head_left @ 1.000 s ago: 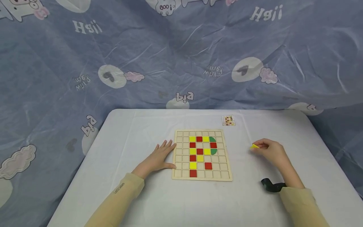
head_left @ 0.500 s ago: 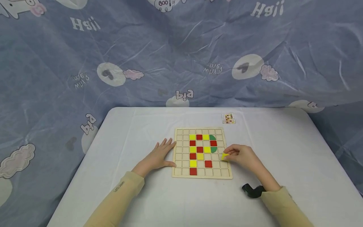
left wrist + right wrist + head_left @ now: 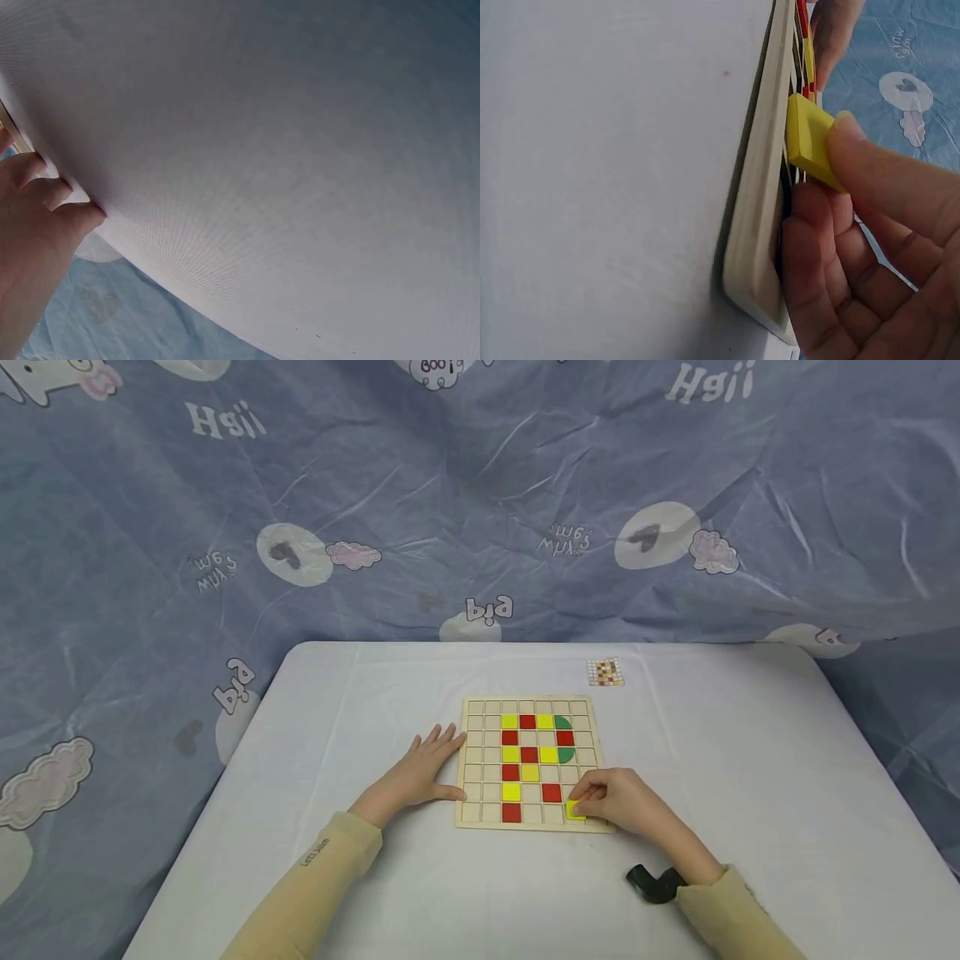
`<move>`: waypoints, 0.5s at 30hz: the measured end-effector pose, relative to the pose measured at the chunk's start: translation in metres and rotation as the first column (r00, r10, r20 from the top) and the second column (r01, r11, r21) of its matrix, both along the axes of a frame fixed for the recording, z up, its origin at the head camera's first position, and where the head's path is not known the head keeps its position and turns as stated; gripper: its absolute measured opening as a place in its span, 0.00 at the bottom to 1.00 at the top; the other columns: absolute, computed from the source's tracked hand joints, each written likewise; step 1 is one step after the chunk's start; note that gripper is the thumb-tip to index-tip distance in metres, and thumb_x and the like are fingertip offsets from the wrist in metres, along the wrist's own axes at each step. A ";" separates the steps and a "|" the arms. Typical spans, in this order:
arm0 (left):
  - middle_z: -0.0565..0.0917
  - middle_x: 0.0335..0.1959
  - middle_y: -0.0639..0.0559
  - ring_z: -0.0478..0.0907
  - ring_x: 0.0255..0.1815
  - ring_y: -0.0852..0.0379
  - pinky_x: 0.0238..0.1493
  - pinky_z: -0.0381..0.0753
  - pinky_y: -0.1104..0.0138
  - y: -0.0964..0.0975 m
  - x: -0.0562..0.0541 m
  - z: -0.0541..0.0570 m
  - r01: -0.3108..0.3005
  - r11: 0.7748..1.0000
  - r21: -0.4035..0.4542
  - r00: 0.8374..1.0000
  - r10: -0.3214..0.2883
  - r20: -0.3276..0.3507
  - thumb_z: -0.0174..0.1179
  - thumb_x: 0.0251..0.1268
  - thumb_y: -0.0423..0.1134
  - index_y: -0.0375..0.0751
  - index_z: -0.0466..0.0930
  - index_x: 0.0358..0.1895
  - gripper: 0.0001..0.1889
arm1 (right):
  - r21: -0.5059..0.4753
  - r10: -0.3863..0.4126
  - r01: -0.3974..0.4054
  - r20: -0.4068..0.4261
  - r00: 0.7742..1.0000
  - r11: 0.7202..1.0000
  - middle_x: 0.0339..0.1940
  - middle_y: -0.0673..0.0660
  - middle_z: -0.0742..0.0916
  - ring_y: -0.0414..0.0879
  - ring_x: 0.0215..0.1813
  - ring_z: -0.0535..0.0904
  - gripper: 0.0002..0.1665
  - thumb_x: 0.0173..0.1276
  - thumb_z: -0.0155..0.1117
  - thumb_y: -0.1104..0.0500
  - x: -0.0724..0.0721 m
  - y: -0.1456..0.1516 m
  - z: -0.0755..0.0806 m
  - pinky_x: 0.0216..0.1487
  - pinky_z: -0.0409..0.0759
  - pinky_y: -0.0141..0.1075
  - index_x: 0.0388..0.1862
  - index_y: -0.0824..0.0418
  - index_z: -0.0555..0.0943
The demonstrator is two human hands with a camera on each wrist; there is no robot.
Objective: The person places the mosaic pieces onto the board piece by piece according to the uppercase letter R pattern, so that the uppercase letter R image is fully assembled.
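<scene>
A wooden grid board (image 3: pixel 472 760) lies flat on the table, with red, yellow and green tiles set in several of its cells. Over the board's near right part, my right hand (image 3: pixel 626 797) pinches a yellow square tile (image 3: pixel 574 811) between thumb and fingers. In the right wrist view the yellow tile (image 3: pixel 814 141) is tilted at the board's edge (image 3: pixel 761 187); whether it touches a cell cannot be told. Spread fingers of my left hand (image 3: pixel 412 777) rest at the board's left edge. The left wrist view shows this hand (image 3: pixel 37 217) with only a corner of the board.
A small card (image 3: pixel 605 672) printed with a coloured grid lies beyond the board's far right corner. The white table (image 3: pixel 360 877) ends at a blue patterned cloth (image 3: pixel 450 485). A black device (image 3: pixel 654 885) sits at the right wrist.
From the table right of the board, my right hand has carried the yellow tile left and nearer, over the board's near right part. The left hand stays at the board's left edge.
</scene>
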State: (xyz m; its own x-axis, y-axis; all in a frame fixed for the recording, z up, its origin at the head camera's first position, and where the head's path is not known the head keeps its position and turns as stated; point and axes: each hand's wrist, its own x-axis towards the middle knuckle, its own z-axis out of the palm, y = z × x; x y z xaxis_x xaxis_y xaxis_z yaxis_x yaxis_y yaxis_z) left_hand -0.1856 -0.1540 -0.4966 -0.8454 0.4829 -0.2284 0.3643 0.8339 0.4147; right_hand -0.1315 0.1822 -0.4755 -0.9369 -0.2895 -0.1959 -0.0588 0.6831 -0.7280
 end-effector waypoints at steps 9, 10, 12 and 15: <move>0.48 0.81 0.45 0.39 0.82 0.42 0.80 0.40 0.44 -0.002 0.002 0.000 0.000 1.000 0.002 1.000 0.000 0.005 0.69 0.52 0.62 0.47 0.50 0.79 0.55 | 0.033 0.065 -0.062 -0.082 0.995 0.998 0.24 0.46 0.80 0.38 0.27 0.72 0.06 0.56 0.76 0.63 0.004 -0.004 -0.005 0.27 0.72 0.27 0.28 0.55 0.85; 0.48 0.81 0.45 0.39 0.82 0.42 0.80 0.40 0.44 -0.003 0.002 0.000 -0.001 1.000 0.000 1.000 0.001 0.004 0.69 0.52 0.62 0.47 0.50 0.79 0.55 | 0.041 0.066 -0.062 -0.091 0.994 0.997 0.24 0.46 0.80 0.38 0.27 0.72 0.06 0.55 0.76 0.63 0.004 -0.004 -0.005 0.28 0.72 0.27 0.28 0.54 0.85; 0.48 0.81 0.45 0.39 0.82 0.42 0.80 0.40 0.44 -0.003 0.003 0.000 -0.002 1.000 0.000 1.000 0.002 0.003 0.69 0.52 0.62 0.47 0.51 0.79 0.55 | 0.052 0.059 -0.054 -0.097 0.994 0.997 0.24 0.46 0.79 0.38 0.27 0.72 0.07 0.55 0.76 0.64 0.005 -0.006 -0.005 0.28 0.72 0.27 0.27 0.54 0.85; 0.48 0.82 0.46 0.39 0.82 0.42 0.80 0.40 0.44 -0.003 0.003 -0.001 -0.003 1.000 -0.002 1.000 0.003 0.002 0.69 0.52 0.62 0.47 0.50 0.79 0.55 | 0.066 0.046 -0.040 -0.099 0.994 0.997 0.24 0.46 0.79 0.39 0.28 0.72 0.08 0.55 0.76 0.65 0.005 -0.008 -0.004 0.28 0.72 0.27 0.26 0.55 0.84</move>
State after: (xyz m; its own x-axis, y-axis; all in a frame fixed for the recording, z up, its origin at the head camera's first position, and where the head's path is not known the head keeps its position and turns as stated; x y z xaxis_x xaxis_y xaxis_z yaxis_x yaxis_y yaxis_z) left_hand -0.1829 -0.1571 -0.4972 -0.8462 0.4801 -0.2313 0.3612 0.8358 0.4134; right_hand -0.1261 0.1743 -0.4800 -0.9398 -0.3197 -0.1210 -0.1595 0.7232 -0.6719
